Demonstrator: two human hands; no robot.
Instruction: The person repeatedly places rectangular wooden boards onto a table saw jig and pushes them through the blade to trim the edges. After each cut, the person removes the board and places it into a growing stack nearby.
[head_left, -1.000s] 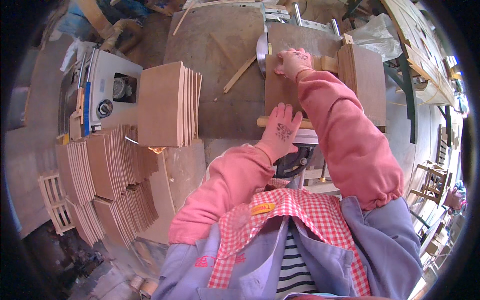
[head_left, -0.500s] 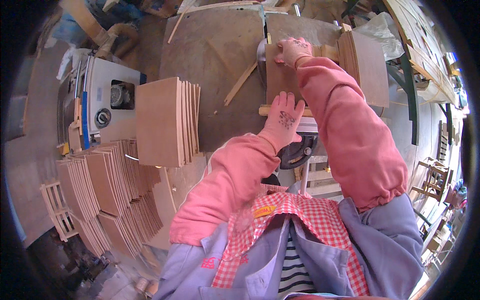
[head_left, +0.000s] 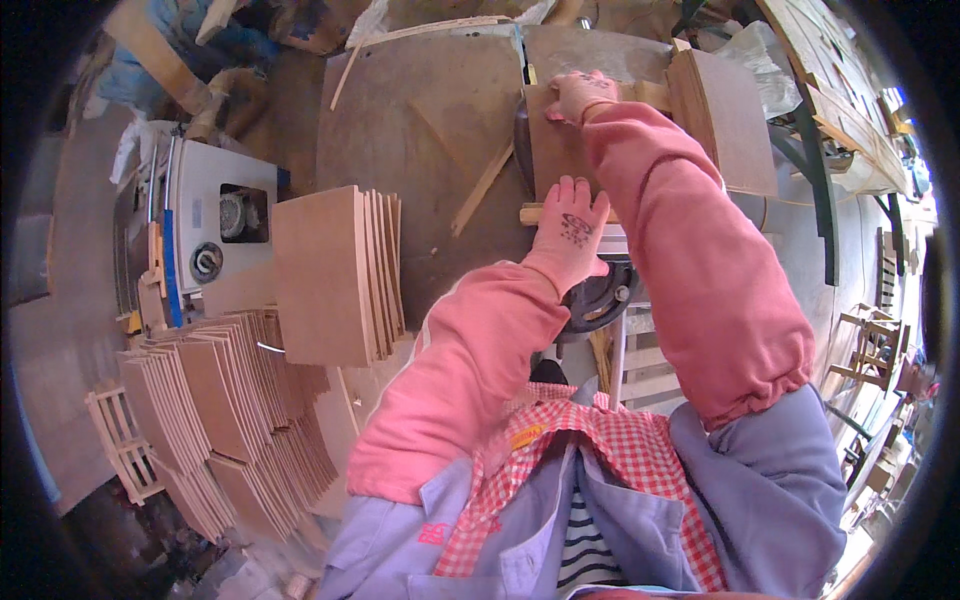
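Observation:
A flat brown wooden board (head_left: 553, 150) lies on the saw table, its left edge along the dark round saw blade (head_left: 522, 145). My right hand (head_left: 583, 95), in a pink glove, bends its fingers over the board's far end. Nearer to me, my left hand (head_left: 570, 232), also gloved, lies with outstretched fingers on the board's near end, by a light wood strip (head_left: 529, 214). The lower part of the board is partly hidden by that hand. Just below sits a black curved gauge (head_left: 602, 300). Right of the board stands a stack of brown boards (head_left: 735, 120).
A loose offcut (head_left: 483, 190) lies on the grey table (head_left: 390, 120) left of the blade. Further left are a stack of boards (head_left: 320, 275), more leaning panels (head_left: 230, 390) and a white machine (head_left: 225, 200). Long planks (head_left: 850, 125) lie at the right.
Both hands, the board, the gauge and the right-hand stack have shifted slightly away from me along the blade. The view has tilted a little, so the left-hand things appear lower.

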